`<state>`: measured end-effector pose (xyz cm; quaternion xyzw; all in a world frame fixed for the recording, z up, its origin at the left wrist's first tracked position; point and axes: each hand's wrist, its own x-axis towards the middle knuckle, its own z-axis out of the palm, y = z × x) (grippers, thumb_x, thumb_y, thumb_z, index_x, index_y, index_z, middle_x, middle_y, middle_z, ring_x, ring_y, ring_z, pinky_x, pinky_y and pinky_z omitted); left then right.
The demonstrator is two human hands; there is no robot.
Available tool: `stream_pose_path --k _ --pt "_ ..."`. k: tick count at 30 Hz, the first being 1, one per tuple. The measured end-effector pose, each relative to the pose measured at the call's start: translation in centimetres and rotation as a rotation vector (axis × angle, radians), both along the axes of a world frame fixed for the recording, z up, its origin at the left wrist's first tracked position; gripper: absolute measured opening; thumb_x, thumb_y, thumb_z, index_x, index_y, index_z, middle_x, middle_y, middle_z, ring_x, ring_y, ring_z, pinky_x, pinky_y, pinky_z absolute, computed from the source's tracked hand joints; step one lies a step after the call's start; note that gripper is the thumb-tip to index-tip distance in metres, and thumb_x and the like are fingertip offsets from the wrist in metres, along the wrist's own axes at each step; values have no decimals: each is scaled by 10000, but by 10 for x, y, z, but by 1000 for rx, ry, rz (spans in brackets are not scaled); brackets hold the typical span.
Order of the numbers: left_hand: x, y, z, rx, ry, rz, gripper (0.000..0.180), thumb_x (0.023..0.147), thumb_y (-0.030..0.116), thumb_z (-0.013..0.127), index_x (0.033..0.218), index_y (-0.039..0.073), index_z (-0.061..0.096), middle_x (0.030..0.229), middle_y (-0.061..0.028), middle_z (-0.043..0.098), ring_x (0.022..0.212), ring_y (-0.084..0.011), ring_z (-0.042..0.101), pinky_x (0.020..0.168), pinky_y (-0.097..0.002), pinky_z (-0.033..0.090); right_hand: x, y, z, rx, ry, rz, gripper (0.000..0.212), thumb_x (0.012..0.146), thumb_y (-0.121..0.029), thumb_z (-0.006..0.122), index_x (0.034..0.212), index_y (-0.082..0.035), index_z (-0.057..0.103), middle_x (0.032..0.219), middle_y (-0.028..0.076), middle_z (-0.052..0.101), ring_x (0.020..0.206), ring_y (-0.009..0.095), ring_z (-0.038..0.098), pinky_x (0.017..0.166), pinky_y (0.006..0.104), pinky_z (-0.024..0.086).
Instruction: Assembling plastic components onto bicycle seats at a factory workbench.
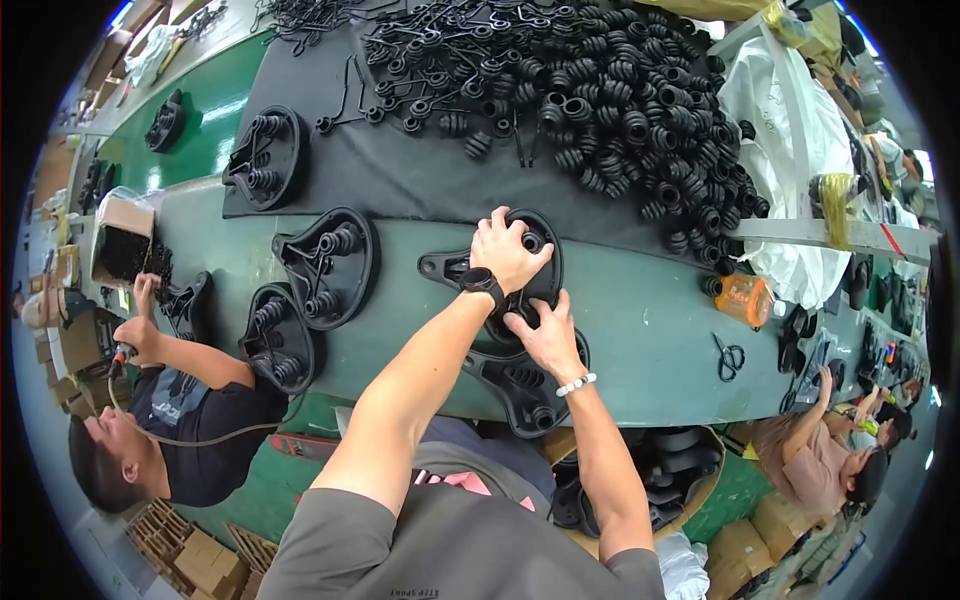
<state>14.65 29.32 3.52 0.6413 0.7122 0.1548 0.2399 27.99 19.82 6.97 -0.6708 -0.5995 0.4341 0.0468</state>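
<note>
An upturned black bicycle saddle (441,266) lies on the bench in front of me, its nose toward the left. My left hand (508,252), a dark watch at the wrist, closes round a ribbed black rubber spring sleeve (533,242) on its wide end; the sleeve's round end shows between finger and thumb. Lower down, my right hand (548,338), with a beaded bracelet, grips the near side of the same saddle, thumb inward. What lies under both palms is hidden. Another upturned saddle (540,412) with ribbed sleeves sits just below, at the bench edge.
Loose ribbed sleeves (640,110) and bent metal wire frames (430,60) pile up on a black mat (400,180). Saddles (335,265) stand left. Scissors (729,357) and an orange container (746,299) lie right. A co-worker (180,420) holds a tool at left; others work at right.
</note>
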Motion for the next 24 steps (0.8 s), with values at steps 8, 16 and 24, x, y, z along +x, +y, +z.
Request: stream_pose_path --k 8,16,24 --pt "15 5 -3 52 47 76 565 794 532 753 1061 34 748 1402 -186 513 1213 -369 524 1039 -481 462 10 -2 -22 88 -28 14 679 912 -506 692 1319 35 640 1544 428 263 1255 602 477 1110 561 401" --pt "-14 -4 -13 82 -102 -43 1108 719 665 782 1517 26 354 1472 -244 444 1322 -453 454 1116 -551 389 4 14 -22 53 106 -158 1262 640 -480 918 1536 112 254 1495 325 461 1382 434 474 1153 450 399" --pt "-139 -60 7 -57 121 -596 1178 638 395 916 1581 61 294 1521 -221 454 1427 -429 409 1175 -548 340 21 26 -19 -109 205 -145 1428 632 -433 945 1610 68 34 1553 308 408 1425 378 456 1183 388 364"
